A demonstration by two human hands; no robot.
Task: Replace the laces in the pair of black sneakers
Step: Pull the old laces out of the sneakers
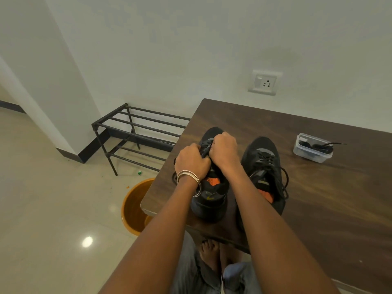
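Dark wood table (318, 209) holds both black sneakers side by side near its left end. On the left sneaker (209, 200) (toe pointing away), the left hand (191, 161) and right hand (224, 150) curl tight, pinching its lace (205, 148). Right sneaker (265, 166) sits laced; a clear tub (311, 148) of laces stands far right.

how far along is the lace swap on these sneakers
Early. Nothing looks finished: the right sneaker is laced, untouched. In hand: left hand and right hand grip the laces on the left sneaker. Left: both shoes need laces from the plastic box.
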